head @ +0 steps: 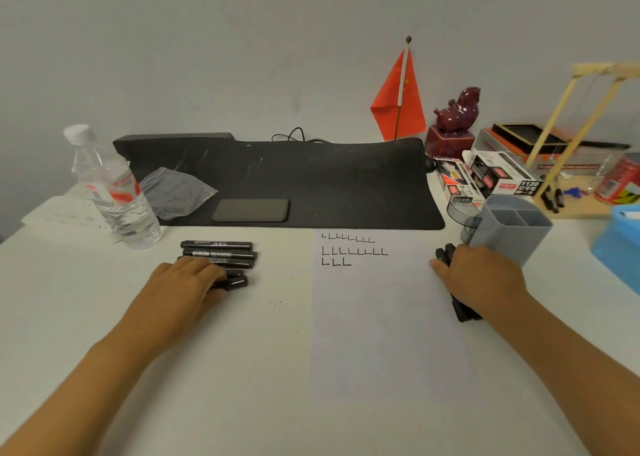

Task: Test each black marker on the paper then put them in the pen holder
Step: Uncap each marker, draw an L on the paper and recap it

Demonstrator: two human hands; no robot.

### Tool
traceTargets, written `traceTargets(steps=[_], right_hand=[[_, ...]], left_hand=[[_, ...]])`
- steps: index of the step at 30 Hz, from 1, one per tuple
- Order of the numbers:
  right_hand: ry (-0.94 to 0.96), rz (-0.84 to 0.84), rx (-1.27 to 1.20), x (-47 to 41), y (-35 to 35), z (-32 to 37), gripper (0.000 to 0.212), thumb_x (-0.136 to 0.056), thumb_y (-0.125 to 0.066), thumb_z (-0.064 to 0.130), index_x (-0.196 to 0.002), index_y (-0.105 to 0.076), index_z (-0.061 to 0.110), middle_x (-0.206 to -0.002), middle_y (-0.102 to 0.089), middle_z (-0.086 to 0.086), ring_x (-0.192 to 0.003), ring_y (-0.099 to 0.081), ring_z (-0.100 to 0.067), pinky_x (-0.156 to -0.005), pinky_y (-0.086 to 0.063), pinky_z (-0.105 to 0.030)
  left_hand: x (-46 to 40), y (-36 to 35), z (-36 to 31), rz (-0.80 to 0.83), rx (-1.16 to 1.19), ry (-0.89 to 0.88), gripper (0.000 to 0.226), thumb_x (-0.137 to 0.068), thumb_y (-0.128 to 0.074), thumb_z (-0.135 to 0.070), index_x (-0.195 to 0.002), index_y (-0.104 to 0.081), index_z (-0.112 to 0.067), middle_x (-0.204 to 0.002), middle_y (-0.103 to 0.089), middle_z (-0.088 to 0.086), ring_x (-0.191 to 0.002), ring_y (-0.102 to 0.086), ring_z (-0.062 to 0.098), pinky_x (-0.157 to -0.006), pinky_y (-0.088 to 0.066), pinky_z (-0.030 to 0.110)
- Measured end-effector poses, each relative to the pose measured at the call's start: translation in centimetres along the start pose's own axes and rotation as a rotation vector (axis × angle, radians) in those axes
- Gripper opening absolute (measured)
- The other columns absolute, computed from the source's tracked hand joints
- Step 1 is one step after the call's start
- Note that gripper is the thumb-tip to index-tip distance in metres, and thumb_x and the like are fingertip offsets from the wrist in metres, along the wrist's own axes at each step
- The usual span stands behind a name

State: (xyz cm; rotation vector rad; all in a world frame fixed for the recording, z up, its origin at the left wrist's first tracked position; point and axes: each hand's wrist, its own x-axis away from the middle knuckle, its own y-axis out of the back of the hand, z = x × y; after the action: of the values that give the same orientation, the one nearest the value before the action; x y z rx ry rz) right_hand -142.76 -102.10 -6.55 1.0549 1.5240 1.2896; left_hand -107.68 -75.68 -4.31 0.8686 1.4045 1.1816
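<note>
**Q.** Which step of the task is in hand?

**A.** The changeover between one marker and the next, as I judge it. My left hand (194, 279) lies palm-down over the near end of the row of black markers (221, 254) on the white table (242, 369), left of the paper (381, 317). Its fingers curl over the nearest markers of the row, but I cannot tell whether they close on one or only rest there. The farther markers of the row lie bare and capped, side by side.

**Q.** And the right hand?

**A.** My right hand (481, 275) wraps around a bundle of black markers (465, 312) at the right edge of the paper, just beside the grey pen holder (512, 227). Marker ends show past the hand on both sides, so the grasp is on the middle of the bundle. The compartments of the holder that face the camera look empty.

**Q.** How far along is the work?

**A.** The paper carries three rows of small L-shaped test marks (349, 249), the last row short. The row under my left hand is probably untested, and the bundle probably tested.

**Q.** What does the next move call for?

**A.** Likely lifting the bundle upright and lowering it into a compartment without tipping the light holder. The left hand must separate one marker from its neighbours, which touch and may roll.

**Q.** What else stands nearby?

**A.** A water bottle (110, 192), a black desk mat (311, 178) bearing a phone (251, 210), and marker boxes (498, 175).
</note>
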Motion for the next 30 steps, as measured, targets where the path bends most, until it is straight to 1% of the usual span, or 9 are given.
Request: traceTargets(steps=[5,8,10,12,14,18,23,27,30], right_hand=[[-0.017,-0.076,0.044,1.1,1.4,0.3,0.049,-0.094,-0.037,0.061,-0.1,-0.056,0.017,-0.082,-0.066,-0.002,-0.08,-0.067,-0.02,-0.073,-0.059,-0.035],[0.135,-0.141,-0.255,2.9,2.8,1.9,0.041,-0.091,-0.044,0.058,-0.108,-0.057,0.024,-0.081,-0.068,0.004,-0.073,-0.062,-0.016,-0.072,-0.056,-0.034],[0.305,0.076,-0.689,5.3,3.9,3.8,0.045,-0.079,-0.051,0.066,-0.112,-0.057,0.037,-0.074,-0.066,0.012,-0.063,-0.06,-0.004,-0.063,-0.05,-0.027],[0.427,0.44,-1.065,8.0,4.5,6.2,0.058,-0.07,-0.062,0.072,-0.12,-0.051,0.046,-0.086,-0.068,0.014,-0.061,-0.062,-0.002,-0.057,-0.046,-0.023],[0.486,0.654,-1.372,9.6,4.2,8.1,0.063,-0.073,-0.072,0.061,-0.127,-0.05,0.038,-0.094,-0.071,0.005,-0.062,-0.064,-0.01,-0.054,-0.047,-0.024],[0.347,0.533,-1.837,10.1,4.4,10.0,0.016,-0.083,-0.068,0.038,-0.09,-0.071,0.024,-0.078,-0.069,-0.007,-0.054,-0.057,-0.018,-0.048,-0.045,-0.025],[0.233,0.449,-1.835,9.0,4.7,10.8,0.031,-0.086,-0.061,0.049,-0.071,-0.06,0.022,-0.055,-0.056,-0.008,-0.041,-0.049,-0.019,-0.039,-0.038,-0.023],[0.122,0.476,-1.797,7.9,4.3,10.7,0.034,-0.094,-0.058,0.029,-0.06,-0.059,0.021,-0.051,-0.056,-0.009,-0.037,-0.044,-0.017,-0.038,-0.032,-0.02],[-0.01,0.51,-1.845,7.0,4.2,10.2,0.04,-0.092,-0.057,0.021,-0.052,-0.058,0.021,-0.044,-0.055,-0.007,-0.031,-0.044,-0.015,-0.034,-0.029,-0.016]], left_hand=[[0.0,1.1,-2.2,-0.139,0.497,0.027,0.026,-0.088,-0.055,-0.044,-0.112,-0.055,-0.034,-0.093,-0.061,-0.016,-0.078,-0.059,0.008,-0.06,-0.046,0.017],[-0.9,1.5,-4.7,-0.245,0.952,0.111,0.036,-0.088,-0.062,-0.031,-0.122,-0.051,-0.036,-0.093,-0.064,-0.009,-0.085,-0.066,0.014,-0.069,-0.053,0.015],[-1.9,1.7,-6.5,-0.294,1.248,0.109,0.031,-0.09,-0.062,-0.013,-0.119,-0.055,-0.022,-0.094,-0.068,0.005,-0.081,-0.071,0.023,-0.074,-0.057,0.024],[-2.8,1.9,-8.2,-0.284,1.499,0.145,0.023,-0.089,-0.062,-0.005,-0.111,-0.057,-0.01,-0.094,-0.07,0.014,-0.081,-0.073,0.031,-0.075,-0.06,0.031],[-3.2,1.8,-9.7,-0.195,1.645,0.179,0.022,-0.085,-0.066,-0.01,-0.106,-0.06,-0.006,-0.094,-0.073,0.017,-0.086,-0.073,0.034,-0.076,-0.06,0.032],[-3.9,1.0,-11.4,-0.016,1.525,0.066,0.024,-0.081,-0.072,-0.011,-0.101,-0.064,-0.001,-0.081,-0.075,0.014,-0.07,-0.072,0.026,-0.066,-0.059,0.028],[-4.1,0.8,-11.9,0.089,1.068,-0.187,0.015,-0.093,-0.063,-0.03,-0.103,-0.071,-0.022,-0.082,-0.072,-0.003,-0.063,-0.066,0.018,-0.058,-0.055,0.026],[-4.7,0.4,-12.1,0.112,0.595,-0.256,0.043,-0.096,-0.03,-0.055,-0.084,-0.055,-0.021,-0.073,-0.058,-0.004,-0.062,-0.052,0.012,-0.055,-0.042,0.029],[-4.4,-0.5,-12.0,0.223,0.614,-0.222,0.04,-0.1,-0.029,-0.05,-0.081,-0.051,-0.022,-0.068,-0.055,-0.007,-0.056,-0.05,0.009,-0.052,-0.038,0.026]])
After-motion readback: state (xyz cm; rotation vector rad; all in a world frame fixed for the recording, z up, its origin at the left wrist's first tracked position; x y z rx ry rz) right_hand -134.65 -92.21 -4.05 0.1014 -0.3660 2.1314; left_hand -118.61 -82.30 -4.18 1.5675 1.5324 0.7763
